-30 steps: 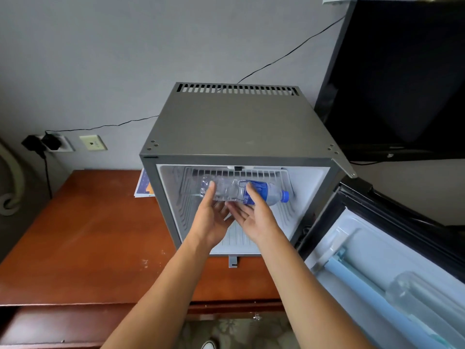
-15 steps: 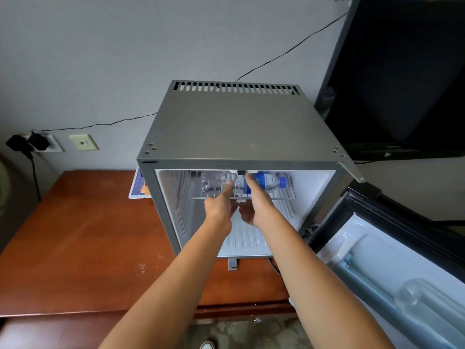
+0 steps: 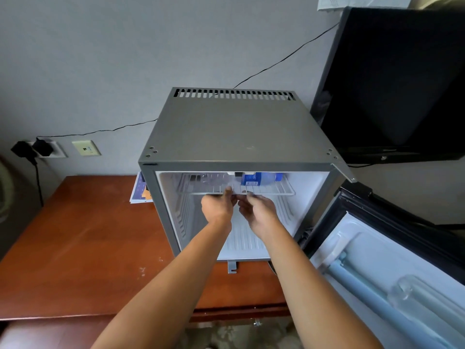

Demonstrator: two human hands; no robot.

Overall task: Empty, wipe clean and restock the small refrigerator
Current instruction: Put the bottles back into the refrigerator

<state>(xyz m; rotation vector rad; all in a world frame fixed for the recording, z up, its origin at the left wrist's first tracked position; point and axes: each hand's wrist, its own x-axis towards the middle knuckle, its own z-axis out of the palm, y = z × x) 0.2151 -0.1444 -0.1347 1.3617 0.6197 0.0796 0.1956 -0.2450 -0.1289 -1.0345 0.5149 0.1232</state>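
Observation:
The small grey refrigerator (image 3: 234, 132) stands on a wooden desk (image 3: 75, 248) with its door (image 3: 372, 238) swung open to the right. A clear water bottle with a blue label (image 3: 254, 178) lies on its side on the white wire shelf (image 3: 281, 190) high inside. My left hand (image 3: 217, 206) and my right hand (image 3: 259, 210) are side by side just below the shelf's front edge, with loosely curled fingertips touching the front wire. Neither hand is on the bottle. The floor of the fridge below the shelf is bare.
Another clear bottle (image 3: 412, 293) lies in the door's rack behind a pale blue rail. A black TV (image 3: 397, 84) hangs right of the fridge. A booklet (image 3: 138, 192) lies behind the fridge's left side. Plugs (image 3: 32, 149) and a cable run along the wall.
Both hands pushed the bottle back onto the wire shelf, let go of it and drew back to the shelf's front edge. The bottle now lies deeper inside.

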